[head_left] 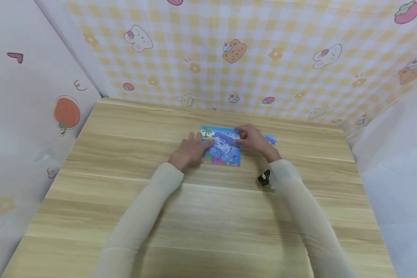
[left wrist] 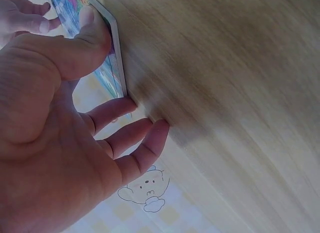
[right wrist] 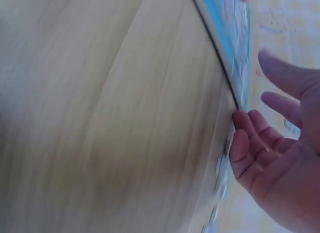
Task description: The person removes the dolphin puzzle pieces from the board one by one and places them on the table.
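Observation:
A flat jigsaw puzzle (head_left: 222,154) with dolphins, a palm tree and coral lies on the wooden table. My left hand (head_left: 192,148) is at its left edge, thumb lying over the picture. In the left wrist view, that thumb rests on the puzzle (left wrist: 120,58) while the fingers of the left hand (left wrist: 65,113) reach past its side, the index fingertip at a corner. At the right edge is my right hand (head_left: 251,138). The right wrist view has fingertips of the right hand (right wrist: 280,143) touching a corner of the puzzle (right wrist: 230,53), with the thumb raised apart from it.
Blue and purple puzzle pieces (head_left: 271,139) lie just behind the right wrist. A small black object (head_left: 264,178) with a yellowish patch sits beside the right sleeve. A checked, cartoon-printed cloth (head_left: 208,58) hangs along the back edge of the wooden table (head_left: 208,216).

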`<action>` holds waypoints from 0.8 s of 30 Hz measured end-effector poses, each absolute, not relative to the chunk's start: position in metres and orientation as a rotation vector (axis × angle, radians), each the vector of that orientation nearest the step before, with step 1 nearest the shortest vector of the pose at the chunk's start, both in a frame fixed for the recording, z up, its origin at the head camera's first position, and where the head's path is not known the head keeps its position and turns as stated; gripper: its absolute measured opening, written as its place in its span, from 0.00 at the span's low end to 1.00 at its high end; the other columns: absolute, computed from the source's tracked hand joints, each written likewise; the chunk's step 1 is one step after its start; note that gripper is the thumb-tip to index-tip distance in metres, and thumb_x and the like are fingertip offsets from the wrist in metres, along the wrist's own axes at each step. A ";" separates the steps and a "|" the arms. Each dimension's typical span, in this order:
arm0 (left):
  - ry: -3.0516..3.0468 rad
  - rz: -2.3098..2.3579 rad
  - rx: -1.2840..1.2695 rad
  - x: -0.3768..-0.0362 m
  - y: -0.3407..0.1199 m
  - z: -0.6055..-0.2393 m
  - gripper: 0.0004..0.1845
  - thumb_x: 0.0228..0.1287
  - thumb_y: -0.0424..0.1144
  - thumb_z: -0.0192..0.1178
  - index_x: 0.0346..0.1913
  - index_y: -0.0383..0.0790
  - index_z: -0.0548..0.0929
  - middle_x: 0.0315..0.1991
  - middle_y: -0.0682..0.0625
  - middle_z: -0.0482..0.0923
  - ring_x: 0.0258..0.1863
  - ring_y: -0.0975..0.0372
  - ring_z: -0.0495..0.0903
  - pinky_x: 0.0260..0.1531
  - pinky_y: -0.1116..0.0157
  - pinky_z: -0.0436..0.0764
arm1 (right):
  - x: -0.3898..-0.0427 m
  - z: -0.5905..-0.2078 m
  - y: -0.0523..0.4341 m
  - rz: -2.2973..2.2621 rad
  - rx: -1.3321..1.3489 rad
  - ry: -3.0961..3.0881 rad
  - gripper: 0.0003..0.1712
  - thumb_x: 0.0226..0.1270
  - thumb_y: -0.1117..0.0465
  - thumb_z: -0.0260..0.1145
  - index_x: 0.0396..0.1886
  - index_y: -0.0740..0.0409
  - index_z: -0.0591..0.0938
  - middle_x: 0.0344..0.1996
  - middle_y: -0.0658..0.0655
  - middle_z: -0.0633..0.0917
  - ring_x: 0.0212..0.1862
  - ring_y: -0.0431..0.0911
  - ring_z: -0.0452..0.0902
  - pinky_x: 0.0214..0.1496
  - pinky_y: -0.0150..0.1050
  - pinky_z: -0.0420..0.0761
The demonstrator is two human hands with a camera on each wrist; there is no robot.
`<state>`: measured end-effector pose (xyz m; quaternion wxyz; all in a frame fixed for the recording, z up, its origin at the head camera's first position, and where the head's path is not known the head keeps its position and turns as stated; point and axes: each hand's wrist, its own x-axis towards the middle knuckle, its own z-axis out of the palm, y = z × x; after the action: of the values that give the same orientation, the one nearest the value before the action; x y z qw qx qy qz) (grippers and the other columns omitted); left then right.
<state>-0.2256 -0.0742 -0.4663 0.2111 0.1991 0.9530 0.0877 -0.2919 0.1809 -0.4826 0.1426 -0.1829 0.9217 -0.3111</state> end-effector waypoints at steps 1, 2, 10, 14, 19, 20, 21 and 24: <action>2.648 0.245 0.555 -0.226 -0.074 -0.466 0.41 0.66 0.43 0.65 0.78 0.60 0.56 0.70 0.39 0.56 0.58 0.48 0.58 0.58 0.49 0.68 | -0.292 -0.483 0.177 -0.857 -0.535 2.665 0.35 0.62 0.57 0.73 0.66 0.64 0.74 0.56 0.66 0.77 0.49 0.56 0.77 0.52 0.50 0.78; 2.648 0.246 0.557 -0.226 -0.074 -0.466 0.41 0.66 0.43 0.64 0.78 0.60 0.56 0.70 0.39 0.56 0.59 0.48 0.58 0.58 0.48 0.67 | -0.292 -0.483 0.173 -0.810 -0.536 2.674 0.37 0.60 0.56 0.74 0.67 0.64 0.74 0.56 0.66 0.77 0.50 0.56 0.76 0.54 0.51 0.77; 2.658 0.230 0.553 -0.226 -0.073 -0.467 0.41 0.66 0.45 0.64 0.78 0.60 0.56 0.69 0.39 0.57 0.58 0.48 0.59 0.57 0.49 0.68 | -0.292 -0.481 0.160 -0.625 -0.469 2.701 0.40 0.59 0.53 0.75 0.67 0.63 0.73 0.58 0.67 0.72 0.57 0.59 0.72 0.63 0.54 0.72; 2.670 0.212 0.562 -0.226 -0.073 -0.468 0.40 0.66 0.44 0.63 0.78 0.61 0.56 0.68 0.39 0.58 0.57 0.49 0.59 0.55 0.50 0.69 | -0.291 -0.481 0.158 -0.646 -0.441 2.678 0.37 0.60 0.54 0.74 0.66 0.62 0.72 0.56 0.67 0.72 0.55 0.59 0.73 0.62 0.54 0.73; 2.664 0.209 0.559 -0.226 -0.073 -0.468 0.40 0.66 0.46 0.64 0.78 0.60 0.56 0.69 0.38 0.57 0.59 0.48 0.59 0.58 0.48 0.69 | -0.290 -0.481 0.156 -0.684 -0.429 2.683 0.35 0.61 0.56 0.74 0.63 0.61 0.68 0.55 0.68 0.71 0.55 0.60 0.72 0.61 0.56 0.73; 2.664 0.213 0.559 -0.226 -0.073 -0.468 0.41 0.66 0.46 0.64 0.78 0.60 0.56 0.69 0.38 0.57 0.59 0.48 0.59 0.58 0.48 0.69 | -0.290 -0.481 0.156 -0.687 -0.429 2.688 0.35 0.61 0.57 0.74 0.62 0.61 0.67 0.55 0.68 0.71 0.55 0.60 0.72 0.61 0.56 0.73; 2.664 0.216 0.560 -0.226 -0.073 -0.468 0.41 0.66 0.46 0.64 0.78 0.60 0.57 0.69 0.38 0.57 0.59 0.48 0.59 0.58 0.47 0.69 | -0.289 -0.482 0.156 -0.692 -0.429 2.693 0.35 0.61 0.57 0.74 0.62 0.61 0.67 0.55 0.68 0.71 0.55 0.60 0.72 0.61 0.56 0.73; 2.666 0.226 0.566 -0.227 -0.073 -0.469 0.41 0.65 0.45 0.65 0.78 0.59 0.57 0.67 0.39 0.59 0.58 0.48 0.60 0.57 0.48 0.69 | -0.289 -0.484 0.157 -0.733 -0.414 2.701 0.34 0.61 0.57 0.74 0.62 0.60 0.68 0.53 0.66 0.74 0.53 0.58 0.73 0.59 0.54 0.74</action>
<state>-0.2266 -0.0732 -0.4686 0.2020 0.2026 0.9548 0.0808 -0.2889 0.1568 -0.4840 0.1556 -0.1447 0.9431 -0.2558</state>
